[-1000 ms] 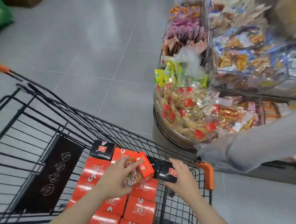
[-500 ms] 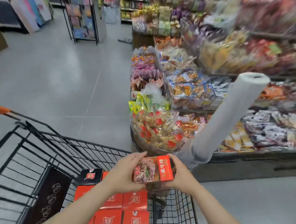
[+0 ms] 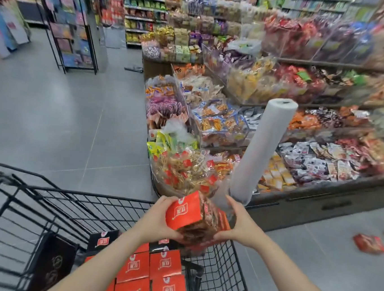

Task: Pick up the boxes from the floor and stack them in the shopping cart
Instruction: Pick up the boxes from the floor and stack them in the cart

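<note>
a white bag roll (image 3: 259, 152) stands tilted before snack bins (image 3: 216, 124); red packets (image 3: 369, 243) lie on the floor.

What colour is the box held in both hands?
Red-orange, with a white logo; the box shows in the head view.

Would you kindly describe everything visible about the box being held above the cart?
The red box looks like printed cardboard, with a white logo on its red face and a food picture on another. It is tilted, one corner up, above the cart's far end. The left hand and right hand grip opposite sides.
</note>
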`<action>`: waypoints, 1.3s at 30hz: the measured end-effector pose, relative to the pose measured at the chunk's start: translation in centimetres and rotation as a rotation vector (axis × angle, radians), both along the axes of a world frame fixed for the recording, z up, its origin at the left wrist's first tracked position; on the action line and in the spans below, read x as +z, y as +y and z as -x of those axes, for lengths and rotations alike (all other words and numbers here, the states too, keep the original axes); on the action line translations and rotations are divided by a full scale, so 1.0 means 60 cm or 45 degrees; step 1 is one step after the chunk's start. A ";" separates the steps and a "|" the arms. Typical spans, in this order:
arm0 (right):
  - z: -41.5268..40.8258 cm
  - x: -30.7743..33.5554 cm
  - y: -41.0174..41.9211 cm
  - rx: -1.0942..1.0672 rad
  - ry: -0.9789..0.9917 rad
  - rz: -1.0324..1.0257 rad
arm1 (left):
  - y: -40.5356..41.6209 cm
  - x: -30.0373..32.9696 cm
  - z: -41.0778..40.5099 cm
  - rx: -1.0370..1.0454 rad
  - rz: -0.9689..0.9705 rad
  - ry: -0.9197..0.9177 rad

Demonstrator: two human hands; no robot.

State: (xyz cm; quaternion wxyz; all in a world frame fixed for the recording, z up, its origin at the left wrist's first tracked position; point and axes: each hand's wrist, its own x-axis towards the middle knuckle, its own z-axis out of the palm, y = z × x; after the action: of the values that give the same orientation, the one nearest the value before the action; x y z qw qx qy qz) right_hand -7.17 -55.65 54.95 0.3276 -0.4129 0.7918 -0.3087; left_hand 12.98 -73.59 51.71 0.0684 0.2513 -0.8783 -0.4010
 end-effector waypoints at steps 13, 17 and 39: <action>-0.004 -0.065 -0.019 0.482 0.638 -0.344 | 0.067 -0.085 0.041 -0.174 0.116 -0.187; 0.008 -0.138 0.004 0.422 0.540 -0.380 | 0.063 -0.141 0.020 -0.157 0.062 -0.286; 0.011 -0.458 -0.020 0.538 0.838 -0.390 | 0.085 -0.423 -0.040 -0.025 0.266 -0.751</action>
State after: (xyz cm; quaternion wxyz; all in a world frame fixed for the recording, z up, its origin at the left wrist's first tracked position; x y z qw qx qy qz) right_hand -7.81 -56.84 27.49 0.1708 -0.5893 0.7889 0.0351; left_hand 15.37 -68.51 26.33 -0.1678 0.3400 -0.8990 -0.2191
